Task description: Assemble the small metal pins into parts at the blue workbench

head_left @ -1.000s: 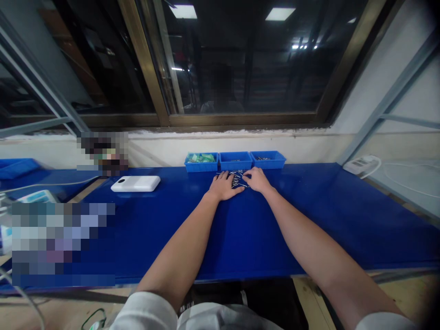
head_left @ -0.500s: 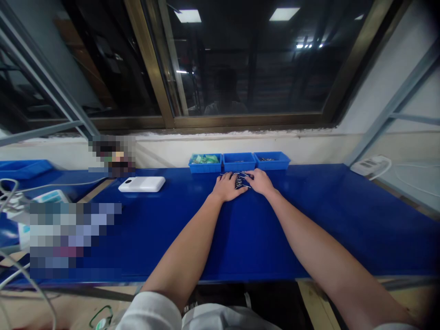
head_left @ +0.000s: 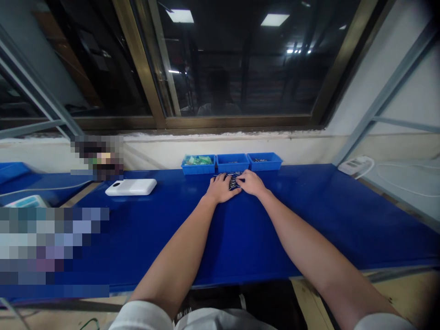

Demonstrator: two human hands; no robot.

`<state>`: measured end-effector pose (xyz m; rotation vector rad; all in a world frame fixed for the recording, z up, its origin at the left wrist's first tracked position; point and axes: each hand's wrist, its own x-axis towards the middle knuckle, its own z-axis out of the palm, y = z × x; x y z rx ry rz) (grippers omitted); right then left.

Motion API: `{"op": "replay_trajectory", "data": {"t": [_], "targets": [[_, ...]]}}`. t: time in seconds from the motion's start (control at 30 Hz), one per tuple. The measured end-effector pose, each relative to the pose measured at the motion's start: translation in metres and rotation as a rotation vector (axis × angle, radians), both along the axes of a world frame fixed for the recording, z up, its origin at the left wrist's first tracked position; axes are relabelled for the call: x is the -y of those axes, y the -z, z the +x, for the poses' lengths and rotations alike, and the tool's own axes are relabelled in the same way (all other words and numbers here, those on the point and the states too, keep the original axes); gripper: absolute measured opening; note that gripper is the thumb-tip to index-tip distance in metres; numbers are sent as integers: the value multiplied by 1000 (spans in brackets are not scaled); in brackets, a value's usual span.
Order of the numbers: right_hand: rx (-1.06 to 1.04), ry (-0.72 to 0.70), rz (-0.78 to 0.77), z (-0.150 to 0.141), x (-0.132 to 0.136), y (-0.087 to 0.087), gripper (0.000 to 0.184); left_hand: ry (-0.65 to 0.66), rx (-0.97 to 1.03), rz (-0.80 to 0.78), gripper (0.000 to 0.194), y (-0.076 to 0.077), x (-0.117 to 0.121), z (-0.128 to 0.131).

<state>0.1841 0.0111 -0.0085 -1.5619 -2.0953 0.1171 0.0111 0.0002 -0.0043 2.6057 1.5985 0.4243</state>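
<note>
A loose pile of thin, shiny metal pieces (head_left: pixel 233 185) lies on the blue tabletop between my two hands. Their exact kind is too small to make out. My left hand (head_left: pixel 221 189) rests palm down at the pile's left side, fingers spread over its edge and thumb stretched along the near side. From the right, my right hand (head_left: pixel 253 184) reaches in with bent fingers, its thumb and fingertips close together at the pile. Whether a piece is between them cannot be seen.
Three blue bins stand against the wall: a left bin (head_left: pixel 199 170) with green-and-white packets, a middle bin (head_left: pixel 233 167) and a right bin (head_left: pixel 264 167) with small metal parts. A white power bank-like device (head_left: pixel 131 187) lies left; a white power strip (head_left: pixel 354 165) is far right.
My right hand has moved inward against the pile, its thumb and fingers drawing together. The pieces sit more tightly between my hands. The whole view has shifted slightly.
</note>
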Motion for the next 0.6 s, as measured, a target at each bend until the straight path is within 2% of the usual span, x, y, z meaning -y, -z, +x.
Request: {"op": "replay_trajectory", "data": {"t": [0.37,0.5,0.6], "targets": [[-22,30,1,0,-5,0,18,16,20,24,76,-1,1,-1],[-107,65,69,3,-2,-4,15,-22,76,82,64,-4,2,1],[-244,8,97,6,0,-7,13,-31,129,147,49,-9,3,2]]}}
